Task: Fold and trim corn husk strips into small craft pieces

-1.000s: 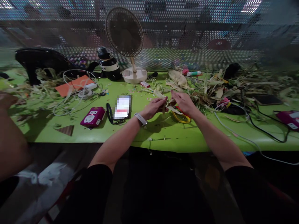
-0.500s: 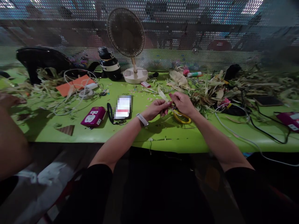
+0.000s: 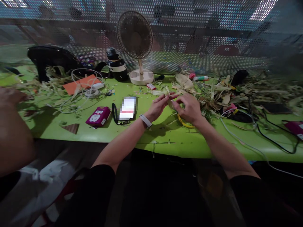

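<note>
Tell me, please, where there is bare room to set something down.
Largely bare: the green table's near strip before the purple box and lit phone, and, at right, between white and black cables. Crowded: beyond the right hand, where dried leaves heap.

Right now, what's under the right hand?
Below the right hand, part of a yellow loop shows against the green table. The hand hides the loop's other end, so its full shape and anything else beneath can't be seen.

This looks to me like a shared craft workshop: pale, husk-like strips (image 3: 220,94) litter a long green bench (image 3: 53,131) before a perforated screen (image 3: 176,31), with another person's arm (image 3: 15,134) alongside.
</note>
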The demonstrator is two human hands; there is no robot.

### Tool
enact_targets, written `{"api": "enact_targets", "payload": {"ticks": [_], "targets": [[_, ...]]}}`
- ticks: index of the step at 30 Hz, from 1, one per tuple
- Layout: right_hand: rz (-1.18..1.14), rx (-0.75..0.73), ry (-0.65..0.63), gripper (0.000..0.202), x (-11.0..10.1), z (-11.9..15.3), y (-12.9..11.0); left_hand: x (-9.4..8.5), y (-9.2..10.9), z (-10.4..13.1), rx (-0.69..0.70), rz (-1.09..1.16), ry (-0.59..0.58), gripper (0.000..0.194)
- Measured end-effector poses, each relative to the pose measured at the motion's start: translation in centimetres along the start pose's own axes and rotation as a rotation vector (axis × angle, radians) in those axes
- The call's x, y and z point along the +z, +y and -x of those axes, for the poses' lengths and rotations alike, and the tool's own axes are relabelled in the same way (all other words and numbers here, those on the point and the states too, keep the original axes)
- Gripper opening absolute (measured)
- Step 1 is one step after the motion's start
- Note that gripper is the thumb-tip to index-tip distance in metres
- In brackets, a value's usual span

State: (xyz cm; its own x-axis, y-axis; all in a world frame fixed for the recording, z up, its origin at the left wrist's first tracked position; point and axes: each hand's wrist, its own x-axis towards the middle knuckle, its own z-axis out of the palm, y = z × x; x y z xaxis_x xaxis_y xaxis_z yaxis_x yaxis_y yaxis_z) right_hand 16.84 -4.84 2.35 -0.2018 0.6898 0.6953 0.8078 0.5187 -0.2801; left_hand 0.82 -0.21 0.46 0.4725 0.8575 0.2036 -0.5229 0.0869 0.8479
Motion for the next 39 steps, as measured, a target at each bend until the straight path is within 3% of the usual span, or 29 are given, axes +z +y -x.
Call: {"api": "enact_targets", "payload": {"ticks": [6,11,18,20,26,32,35,39], "targets": [[-0.39,0.163,-0.304,0.043,1.2,0.2,-0.2,0.2,0.0,0.3,0.023,-0.058,0.0,0.031],[-0.714,0.277,-0.527,0.046,0.8,-0.2,0.0,0.1,0.1,0.0,0.044,-0.121,0.059,0.021],[-0.827,0.333,-0.769,0.04,0.1,-0.4,0.2,0.0,0.5,0.0,0.111,-0.137,0.096,0.016],[-0.798,0.354,-0.739,0.038,0.1,-0.4,0.2,0.2,0.6,0.1,0.091,-0.098,0.092,0.014],[-0.865,0.431,-0.466,0.051,1.2,-0.2,-0.3,0.8,0.8,0.4,-0.057,-0.007,0.018,0.025],[-0.859,0.445,-0.37,0.046,2.4,0.4,-0.7,0.8,0.4,0.6,-0.072,-0.045,-0.002,0.03],[-0.849,0.43,-0.417,0.042,2.3,0.5,-0.9,0.6,0.2,0.5,-0.025,-0.061,-0.012,0.028],[-0.829,0.368,-0.564,0.042,1.5,0.2,-0.9,0.6,0.6,0.3,0.026,-0.092,0.084,0.02]]}}
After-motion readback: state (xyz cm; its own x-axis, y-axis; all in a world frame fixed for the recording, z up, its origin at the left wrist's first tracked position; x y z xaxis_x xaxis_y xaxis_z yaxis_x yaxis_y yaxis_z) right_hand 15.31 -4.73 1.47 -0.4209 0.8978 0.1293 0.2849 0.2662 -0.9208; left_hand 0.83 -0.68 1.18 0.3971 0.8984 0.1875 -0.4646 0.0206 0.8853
